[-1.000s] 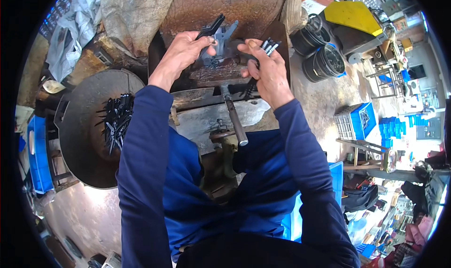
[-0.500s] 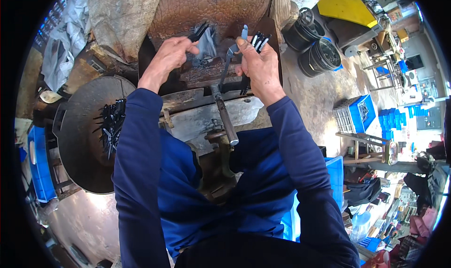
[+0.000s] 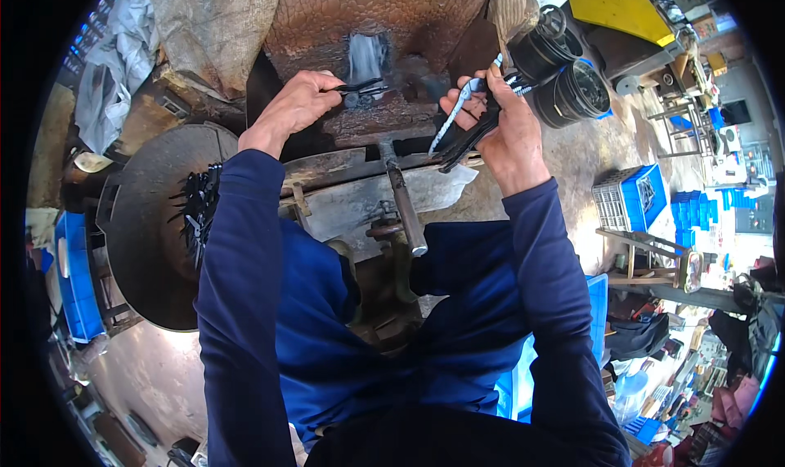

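My left hand is closed, pinching a dark slender two-pronged metal piece that points to the right over the rough brown work block. My right hand is closed around a bundle of dark metal pieces, whose exact kind I cannot make out. Held by the same fingers, a lighter grey hinged piece with a toothed edge hangs down to the left. Between and below the hands, a round metal bar juts toward me.
At left stands a wide dark pan with a heap of black metal pieces. A cracked brown sheet rises behind the block. Black buckets stand at right, a blue-and-white crate farther off. A blue bin is beside my right leg.
My right hand has moved right with its bundle, and the toothed piece now slants down-left. The piece in my left hand has tipped from pointing up-right to nearly level, lower over the block.
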`<state>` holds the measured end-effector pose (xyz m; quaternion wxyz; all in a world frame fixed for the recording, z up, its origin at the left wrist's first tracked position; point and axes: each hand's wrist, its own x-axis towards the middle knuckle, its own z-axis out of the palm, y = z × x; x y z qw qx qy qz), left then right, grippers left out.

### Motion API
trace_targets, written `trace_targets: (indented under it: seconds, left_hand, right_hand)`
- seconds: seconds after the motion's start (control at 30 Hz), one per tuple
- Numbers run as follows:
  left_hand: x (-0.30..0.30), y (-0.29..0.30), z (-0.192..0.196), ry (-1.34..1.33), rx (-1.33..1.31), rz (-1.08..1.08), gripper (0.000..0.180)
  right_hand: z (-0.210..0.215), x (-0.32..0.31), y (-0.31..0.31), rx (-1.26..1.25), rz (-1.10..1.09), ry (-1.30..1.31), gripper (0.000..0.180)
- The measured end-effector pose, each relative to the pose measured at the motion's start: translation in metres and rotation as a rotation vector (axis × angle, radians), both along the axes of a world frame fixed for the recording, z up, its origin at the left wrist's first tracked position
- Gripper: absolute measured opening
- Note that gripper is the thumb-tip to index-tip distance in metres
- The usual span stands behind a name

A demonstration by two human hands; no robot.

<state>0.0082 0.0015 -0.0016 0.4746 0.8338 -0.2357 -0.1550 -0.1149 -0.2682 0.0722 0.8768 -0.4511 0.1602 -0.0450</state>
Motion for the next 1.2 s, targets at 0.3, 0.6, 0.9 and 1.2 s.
trace_targets:
  seconds: [0.3,0.6,0.9,1.2]
  left_hand:
    - [-0.02,-0.012,0.036,-0.281,0.282,0.053,0.025]
    - [-0.008,0.007,0.022,-0.013,0.123,0.296,0.039]
    - [-0.018,0.011,0.035,0.192,0.22,0.361,0.044]
    - [-0.012,0.0,0.019,-0.161,0.177,0.516,0.042]
  right_hand:
    - [-0.013,-0.003,-0.002,0.124,-0.002,0.045,0.018]
    - [-0.008,-0.031,0.014,-0.396,0.127,-0.001,0.015]
    - [-0.041,-0.075,0.024,-1.384,0.495,-0.665,0.037]
    - [-0.038,-0.063,0.03,-1.317,0.527,-0.727,0.036]
